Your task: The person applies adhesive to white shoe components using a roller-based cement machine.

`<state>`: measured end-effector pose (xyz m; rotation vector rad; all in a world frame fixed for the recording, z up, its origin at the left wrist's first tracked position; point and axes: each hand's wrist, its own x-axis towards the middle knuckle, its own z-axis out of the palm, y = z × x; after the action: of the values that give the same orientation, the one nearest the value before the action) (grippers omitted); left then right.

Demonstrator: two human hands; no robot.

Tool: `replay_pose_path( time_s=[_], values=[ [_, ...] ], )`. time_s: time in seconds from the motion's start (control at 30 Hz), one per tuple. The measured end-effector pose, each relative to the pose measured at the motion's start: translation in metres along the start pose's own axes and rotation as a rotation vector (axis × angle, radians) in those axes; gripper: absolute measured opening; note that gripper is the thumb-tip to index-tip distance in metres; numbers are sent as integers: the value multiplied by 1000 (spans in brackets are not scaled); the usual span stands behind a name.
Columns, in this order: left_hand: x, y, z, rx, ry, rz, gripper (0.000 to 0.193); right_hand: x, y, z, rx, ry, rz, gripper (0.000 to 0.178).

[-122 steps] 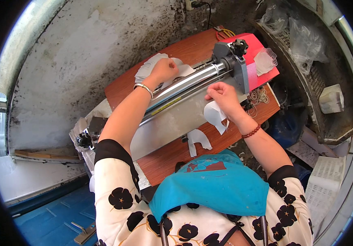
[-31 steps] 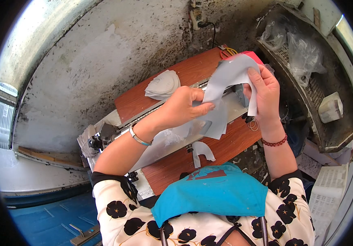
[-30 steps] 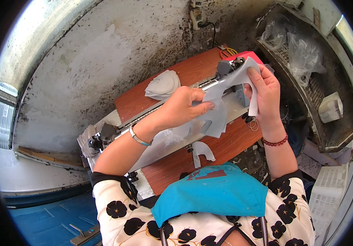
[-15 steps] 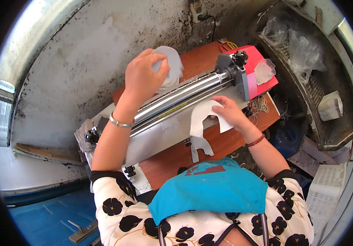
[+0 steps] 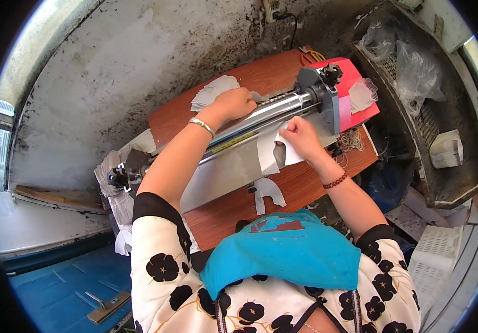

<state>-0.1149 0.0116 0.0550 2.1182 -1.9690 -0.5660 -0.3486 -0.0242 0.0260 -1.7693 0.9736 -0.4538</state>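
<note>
A roller machine with a shiny metal roller [image 5: 275, 110] stands before me. My left hand [image 5: 235, 104] reaches over to its far side, fingers bent together at a pale piece [image 5: 256, 96] whose edge shows past them. Beside that hand lies a stack of white flat pieces [image 5: 215, 90]. On the near side, my right hand [image 5: 303, 136] pinches the upper edge of a white U-shaped cut-out piece [image 5: 269, 154], which lies against the metal feed plate [image 5: 216, 177] just below the roller. Another white curved piece [image 5: 269, 191] rests lower down at the plate's front edge.
The machine sits on a reddish-brown wooden table [image 5: 211, 222]. A red end housing [image 5: 333, 83] and black knob [image 5: 331, 74] are at the right, with loose string [image 5: 351, 141] below. More white pieces [image 5: 118, 194] are piled at the left. A trough [image 5: 427, 127] holds plastic bags.
My left hand has come down from above the stack to the roller's far side. My right hand has moved its cut-out piece slightly up against the plate, toward the roller.
</note>
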Motion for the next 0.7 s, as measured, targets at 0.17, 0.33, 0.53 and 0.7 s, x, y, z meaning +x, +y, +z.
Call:
replay_pose_path(
  time_s=[0.17, 0.33, 0.53, 0.7],
  values=[
    [10, -10, 17, -229, -89, -109, 40, -8, -26, -10, -317, 37, -190, 20],
    [8, -4, 15, -285, -61, -119, 41, -27, -31, -19, -677, 75, -419, 21],
    [9, -6, 15, -284, -51, -127, 38, -33, -30, -20, -823, 115, -617, 19],
    [12, -5, 14, -311, -78, -148, 38, -17, -21, -18, -860, 93, -811, 12]
  ],
)
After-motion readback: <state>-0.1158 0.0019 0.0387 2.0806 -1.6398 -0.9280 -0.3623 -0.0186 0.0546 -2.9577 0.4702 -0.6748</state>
